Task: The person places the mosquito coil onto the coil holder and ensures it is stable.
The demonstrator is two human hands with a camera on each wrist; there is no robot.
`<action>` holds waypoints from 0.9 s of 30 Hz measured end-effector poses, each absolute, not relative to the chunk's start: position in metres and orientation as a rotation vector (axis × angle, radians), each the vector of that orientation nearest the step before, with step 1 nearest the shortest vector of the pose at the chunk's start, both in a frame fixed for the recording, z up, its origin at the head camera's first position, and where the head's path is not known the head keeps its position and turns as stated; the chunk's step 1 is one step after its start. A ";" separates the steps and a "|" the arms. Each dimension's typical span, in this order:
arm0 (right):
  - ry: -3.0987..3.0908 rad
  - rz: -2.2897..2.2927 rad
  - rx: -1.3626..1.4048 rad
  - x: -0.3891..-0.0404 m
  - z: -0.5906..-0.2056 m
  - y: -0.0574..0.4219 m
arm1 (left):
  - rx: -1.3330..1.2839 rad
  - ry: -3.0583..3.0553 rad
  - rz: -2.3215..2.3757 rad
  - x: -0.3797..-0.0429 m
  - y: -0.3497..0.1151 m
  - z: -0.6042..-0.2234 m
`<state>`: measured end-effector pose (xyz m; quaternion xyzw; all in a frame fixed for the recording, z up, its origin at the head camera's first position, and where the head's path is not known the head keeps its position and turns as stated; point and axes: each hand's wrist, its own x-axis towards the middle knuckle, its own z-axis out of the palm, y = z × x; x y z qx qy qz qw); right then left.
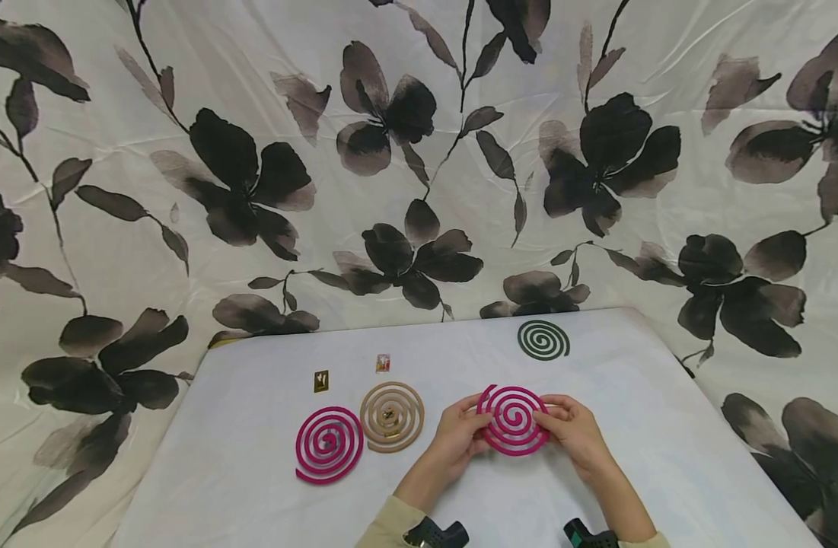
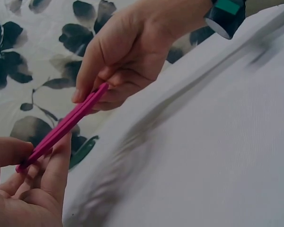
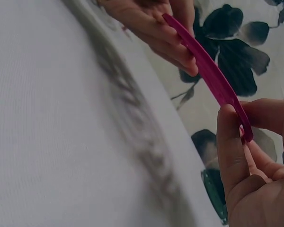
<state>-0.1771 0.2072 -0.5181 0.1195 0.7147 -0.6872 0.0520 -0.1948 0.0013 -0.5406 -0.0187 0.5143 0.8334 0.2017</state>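
Both hands hold a pink mosquito coil (image 1: 514, 452) up off the white tabletop, one at each side. My left hand (image 1: 456, 432) pinches its left edge between thumb and fingers, and my right hand (image 1: 578, 432) pinches the right edge. In the left wrist view the coil (image 2: 61, 126) is seen edge-on as a thin slanted bar, and likewise the coil (image 3: 210, 71) in the right wrist view. A second pink coil (image 1: 329, 441) lies left of the hands, beside a tan coil (image 1: 371, 417) with small gold-coloured pieces at its middle.
A dark green coil (image 1: 543, 339) lies near the table's back edge. Two small cards, one gold and dark (image 1: 321, 381) and one red and white (image 1: 383, 363), lie behind the left coils. Flower-printed cloth (image 1: 501, 228) hangs behind the white table (image 1: 220, 457).
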 end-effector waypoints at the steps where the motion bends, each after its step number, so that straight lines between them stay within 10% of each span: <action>1: 2.170 -2.096 0.362 -0.177 -0.518 0.205 | -0.057 1.445 2.324 -0.195 -0.001 -0.540; 27: 2.061 -2.127 0.182 -0.183 -0.516 0.153 | -0.051 1.617 2.295 -0.192 -0.048 -0.531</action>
